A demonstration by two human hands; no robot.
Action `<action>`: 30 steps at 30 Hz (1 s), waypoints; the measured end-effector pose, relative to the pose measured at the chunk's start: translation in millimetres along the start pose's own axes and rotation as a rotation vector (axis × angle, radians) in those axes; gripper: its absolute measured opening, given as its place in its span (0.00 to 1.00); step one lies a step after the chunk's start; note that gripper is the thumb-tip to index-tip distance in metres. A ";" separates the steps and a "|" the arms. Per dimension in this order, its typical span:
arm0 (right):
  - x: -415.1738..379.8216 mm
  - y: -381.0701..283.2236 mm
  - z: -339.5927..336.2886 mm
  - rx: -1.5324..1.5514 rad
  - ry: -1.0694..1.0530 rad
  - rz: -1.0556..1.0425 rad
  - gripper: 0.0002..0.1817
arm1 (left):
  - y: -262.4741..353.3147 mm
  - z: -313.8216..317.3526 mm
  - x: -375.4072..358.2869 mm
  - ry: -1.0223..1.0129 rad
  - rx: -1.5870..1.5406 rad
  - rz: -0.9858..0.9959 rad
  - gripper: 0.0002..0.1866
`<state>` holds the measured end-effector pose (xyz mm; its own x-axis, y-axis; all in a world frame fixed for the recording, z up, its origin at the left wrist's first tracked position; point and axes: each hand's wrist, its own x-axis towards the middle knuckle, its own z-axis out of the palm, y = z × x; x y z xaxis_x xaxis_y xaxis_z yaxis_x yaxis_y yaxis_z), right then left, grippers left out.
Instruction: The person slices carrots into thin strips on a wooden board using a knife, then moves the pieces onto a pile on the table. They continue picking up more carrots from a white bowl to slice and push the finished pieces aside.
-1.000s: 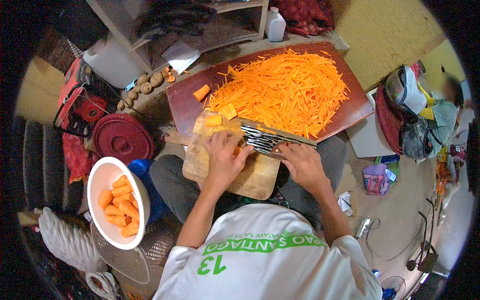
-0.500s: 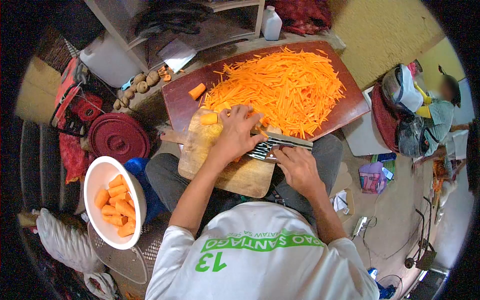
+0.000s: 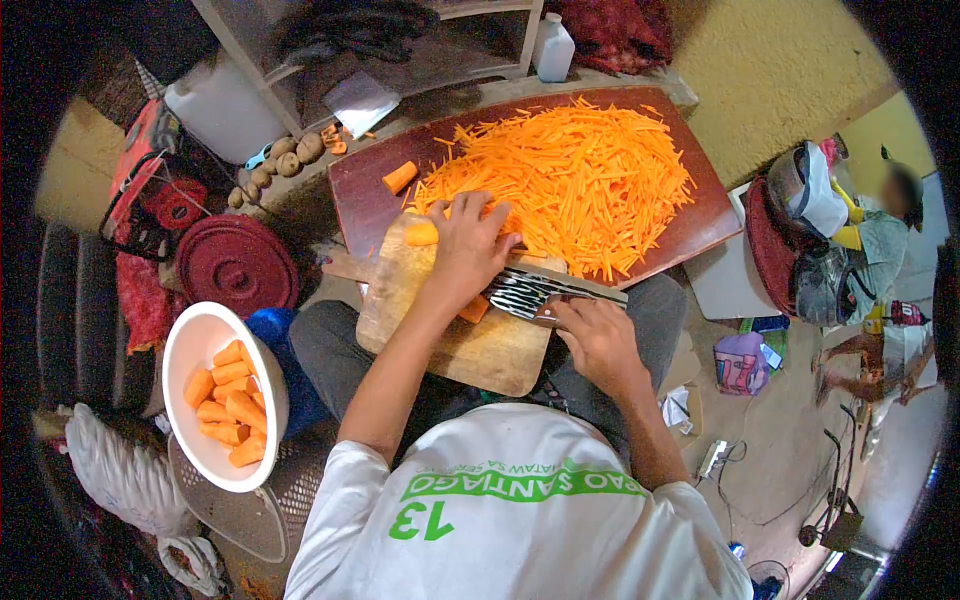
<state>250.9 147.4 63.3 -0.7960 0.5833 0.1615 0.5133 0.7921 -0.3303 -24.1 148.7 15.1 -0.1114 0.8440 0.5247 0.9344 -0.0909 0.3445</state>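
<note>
R hand point(image 3: 603, 345) grips knife point(image 3: 518, 295) (blk/wht pattern) over chopping bd point(image 3: 480, 360).

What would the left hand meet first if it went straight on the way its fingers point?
Most likely the pile of carrot strips, right ahead of the left hand; depth is unclear, so it may already touch them or might pass above.

At centre, a knife point(image 3: 520, 293) reaches across a cutting board point(image 3: 470, 360), the right hand point(image 3: 600, 338) on its handle, the left hand point(image 3: 468, 245) over the board's upper edge. Behind it, upper middle, carrot strips point(image 3: 570, 190) lie heaped on a table point(image 3: 355, 200). At lower left, carrots point(image 3: 240, 405) sit in a bowl point(image 3: 200, 332).
</note>
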 end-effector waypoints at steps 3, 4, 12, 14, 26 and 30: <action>-12.8 6.6 2.3 0.136 0.118 0.030 0.23 | 2.6 -24.5 -29.6 -0.054 -0.077 -0.162 0.25; -15.5 4.1 0.7 0.208 0.092 0.109 0.23 | 4.2 -32.6 -42.9 -0.092 -0.136 -0.245 0.26; -14.8 -18.7 -9.5 0.696 -0.046 0.381 0.26 | 25.7 -57.7 -100.2 -0.133 -0.220 -0.268 0.24; -8.0 -25.5 -12.9 0.746 -0.135 0.419 0.28 | 23.8 -42.7 -104.9 -0.115 -0.237 -0.193 0.23; -16.4 -35.5 -15.7 0.659 -0.198 0.286 0.27 | 42.7 -29.7 -106.6 -0.156 -0.276 -0.086 0.16; -27.3 -36.8 -10.8 0.644 -0.196 0.256 0.28 | 45.0 -38.0 -107.4 -0.200 -0.205 -0.077 0.24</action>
<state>257.2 104.3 81.0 -0.7499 0.6457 -0.1441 0.4484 0.3358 -0.8284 17.1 33.9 3.8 -0.0909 0.9382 0.3339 0.8359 -0.1103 0.5376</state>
